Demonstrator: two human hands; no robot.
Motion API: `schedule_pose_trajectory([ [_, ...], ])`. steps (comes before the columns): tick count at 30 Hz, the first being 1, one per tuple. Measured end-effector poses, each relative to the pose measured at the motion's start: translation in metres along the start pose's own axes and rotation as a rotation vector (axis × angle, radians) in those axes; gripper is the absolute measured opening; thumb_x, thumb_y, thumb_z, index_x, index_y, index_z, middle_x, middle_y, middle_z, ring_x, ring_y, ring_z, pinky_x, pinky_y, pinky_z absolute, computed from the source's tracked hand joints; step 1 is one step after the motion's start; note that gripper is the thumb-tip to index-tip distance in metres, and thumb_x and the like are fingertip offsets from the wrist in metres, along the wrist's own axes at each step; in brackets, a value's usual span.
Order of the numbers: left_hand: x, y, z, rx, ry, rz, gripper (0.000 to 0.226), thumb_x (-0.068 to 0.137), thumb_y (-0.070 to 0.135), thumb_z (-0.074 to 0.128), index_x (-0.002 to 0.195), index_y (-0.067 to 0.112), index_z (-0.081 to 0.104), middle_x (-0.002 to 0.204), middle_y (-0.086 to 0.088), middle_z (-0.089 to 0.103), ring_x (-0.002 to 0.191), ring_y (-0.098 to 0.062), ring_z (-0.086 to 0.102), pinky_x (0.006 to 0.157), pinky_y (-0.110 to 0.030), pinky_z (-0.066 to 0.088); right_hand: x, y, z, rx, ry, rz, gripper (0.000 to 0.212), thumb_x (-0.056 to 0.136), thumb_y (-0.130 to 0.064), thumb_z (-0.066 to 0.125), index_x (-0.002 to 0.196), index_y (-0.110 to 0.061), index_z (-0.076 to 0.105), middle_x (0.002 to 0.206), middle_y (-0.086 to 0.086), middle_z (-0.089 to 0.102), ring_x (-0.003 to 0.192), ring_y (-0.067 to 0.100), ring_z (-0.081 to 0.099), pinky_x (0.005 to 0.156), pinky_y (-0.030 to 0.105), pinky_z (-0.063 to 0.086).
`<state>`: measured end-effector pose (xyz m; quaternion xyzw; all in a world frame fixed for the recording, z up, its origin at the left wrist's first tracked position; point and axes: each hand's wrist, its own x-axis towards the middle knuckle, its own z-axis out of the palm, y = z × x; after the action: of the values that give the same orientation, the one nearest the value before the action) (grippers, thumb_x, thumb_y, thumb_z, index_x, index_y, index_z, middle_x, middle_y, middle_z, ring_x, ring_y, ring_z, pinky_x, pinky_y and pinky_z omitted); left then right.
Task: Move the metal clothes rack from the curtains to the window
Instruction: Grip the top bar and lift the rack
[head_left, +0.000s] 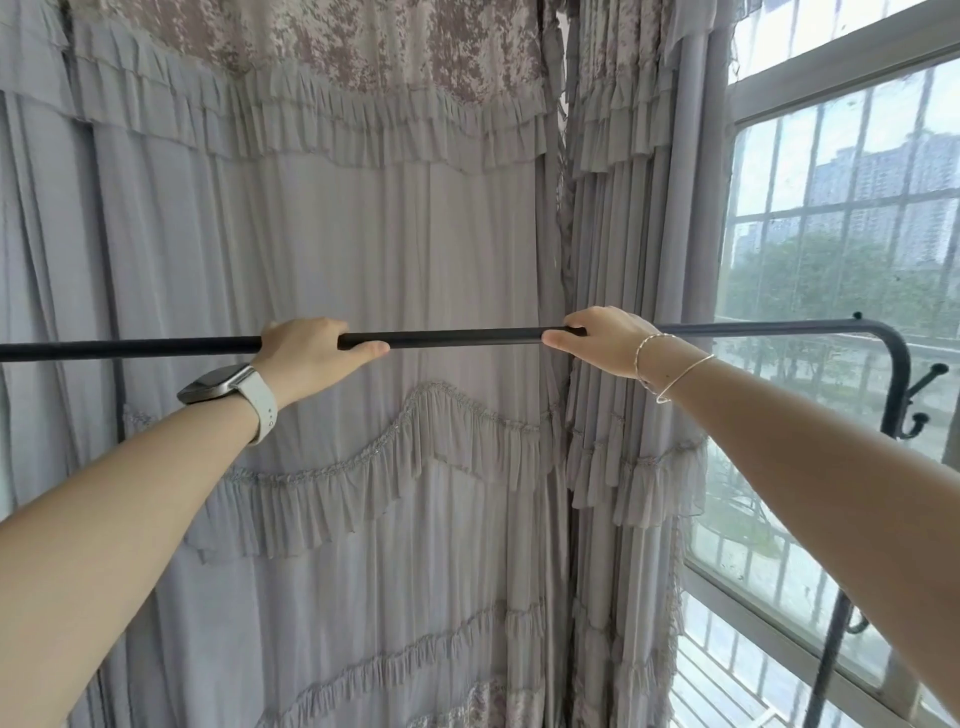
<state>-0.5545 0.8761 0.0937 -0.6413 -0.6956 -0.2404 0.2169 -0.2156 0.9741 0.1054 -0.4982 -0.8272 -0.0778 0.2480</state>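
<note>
Grey ruffled fabric curtains (332, 249) fill the wall ahead. White-framed barred window (852, 218) at right. Black metal clothes rack (457, 338): thin top bar level across the curtains, right corner bending down before the window, hooks there. Left hand (311, 353) and right hand (597, 338) both wrapped round the bar. White-strapped smartwatch (234, 392) on left wrist, thin silver bangles (670, 369) on right.

**Rack only partly in view**

The rack (457, 338) bar runs off the left edge, so its left end is unseen. The left hand (306, 353) and right hand (602, 338) each cover a stretch of the bar. The right post drops behind the right forearm, and its foot is cut off below.
</note>
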Motion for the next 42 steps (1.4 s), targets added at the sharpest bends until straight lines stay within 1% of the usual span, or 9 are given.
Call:
schedule_pose_trajectory([
  [4, -0.002, -0.005, -0.003, -0.009, -0.005, 0.002, 0.063, 0.082, 0.076, 0.034, 0.063, 0.017, 0.043, 0.055, 0.002, 0.049, 0.057, -0.019, 0.052, 0.077, -0.038, 0.037, -0.003, -0.005, -0.004, -0.006, -0.020, 0.000, 0.055, 0.086, -0.067, 0.035, 0.064, -0.016, 0.044, 0.061, 0.000, 0.044, 0.055, 0.020, 0.043, 0.055, 0.030, 0.033],
  [11, -0.010, -0.012, -0.011, -0.021, 0.037, 0.040, 0.061, 0.084, 0.074, 0.034, 0.064, 0.018, 0.048, 0.056, 0.003, 0.052, 0.060, -0.018, 0.054, 0.079, -0.039, 0.036, -0.014, -0.020, -0.014, -0.036, -0.048, 0.021, 0.055, 0.086, -0.067, 0.035, 0.065, -0.017, 0.045, 0.061, 0.001, 0.044, 0.053, 0.020, 0.042, 0.055, 0.032, 0.035],
  [14, -0.014, -0.021, -0.016, -0.016, 0.033, 0.049, 0.060, 0.085, 0.073, 0.034, 0.065, 0.018, 0.047, 0.058, 0.002, 0.053, 0.062, -0.018, 0.054, 0.085, -0.042, 0.035, -0.019, -0.033, -0.017, -0.043, -0.051, 0.038, 0.055, 0.086, -0.067, 0.035, 0.066, -0.016, 0.045, 0.061, 0.001, 0.043, 0.053, 0.020, 0.041, 0.056, 0.033, 0.035],
  [20, -0.028, -0.042, -0.028, -0.054, 0.013, 0.087, 0.063, 0.084, 0.074, 0.032, 0.069, 0.015, 0.050, 0.060, 0.001, 0.054, 0.064, -0.020, 0.054, 0.087, -0.043, 0.033, -0.040, -0.061, -0.024, -0.058, -0.045, 0.064, 0.056, 0.085, -0.068, 0.034, 0.064, -0.017, 0.041, 0.059, 0.000, 0.040, 0.052, 0.020, 0.039, 0.056, 0.033, 0.034],
  [25, -0.037, -0.034, -0.034, -0.086, 0.009, 0.153, 0.062, 0.084, 0.074, 0.032, 0.066, 0.017, 0.048, 0.057, 0.002, 0.051, 0.060, -0.021, 0.052, 0.093, -0.046, 0.038, -0.072, -0.065, -0.040, -0.095, -0.039, 0.097, 0.059, 0.083, -0.070, 0.033, 0.066, -0.015, 0.045, 0.060, 0.002, 0.040, 0.052, 0.020, 0.038, 0.055, 0.031, 0.033],
  [28, -0.041, -0.020, -0.034, -0.105, 0.014, 0.178, 0.063, 0.083, 0.075, 0.033, 0.064, 0.017, 0.047, 0.057, 0.000, 0.053, 0.061, -0.020, 0.052, 0.096, -0.049, 0.037, -0.091, -0.059, -0.051, -0.084, -0.049, 0.128, 0.058, 0.084, -0.068, 0.035, 0.067, -0.014, 0.046, 0.062, 0.004, 0.039, 0.053, 0.020, 0.036, 0.054, 0.031, 0.031],
  [32, -0.043, -0.002, -0.034, -0.128, 0.022, 0.206, 0.065, 0.083, 0.076, 0.032, 0.064, 0.016, 0.047, 0.056, -0.001, 0.054, 0.059, -0.022, 0.054, 0.090, -0.047, 0.036, -0.111, -0.049, -0.063, -0.062, -0.023, 0.141, 0.053, 0.083, -0.065, 0.038, 0.063, -0.016, 0.037, 0.059, -0.001, 0.034, 0.052, 0.017, 0.031, 0.053, 0.029, 0.027],
  [35, -0.047, 0.016, -0.035, -0.139, 0.029, 0.231, 0.067, 0.082, 0.077, 0.032, 0.065, 0.015, 0.050, 0.055, -0.001, 0.054, 0.059, -0.021, 0.054, 0.082, -0.043, 0.031, -0.126, -0.036, -0.072, -0.060, -0.017, 0.152, 0.055, 0.081, -0.067, 0.037, 0.062, -0.015, 0.038, 0.060, 0.000, 0.035, 0.053, 0.018, 0.033, 0.055, 0.030, 0.029],
  [42, -0.046, 0.076, -0.029, -0.210, -0.003, 0.310, 0.067, 0.081, 0.079, 0.032, 0.065, 0.016, 0.048, 0.054, 0.000, 0.052, 0.058, -0.022, 0.054, 0.080, -0.041, 0.033, -0.166, 0.005, -0.100, -0.103, 0.011, 0.220, 0.054, 0.086, -0.063, 0.040, 0.064, -0.013, 0.045, 0.057, 0.000, 0.036, 0.051, 0.017, 0.034, 0.054, 0.028, 0.031],
])
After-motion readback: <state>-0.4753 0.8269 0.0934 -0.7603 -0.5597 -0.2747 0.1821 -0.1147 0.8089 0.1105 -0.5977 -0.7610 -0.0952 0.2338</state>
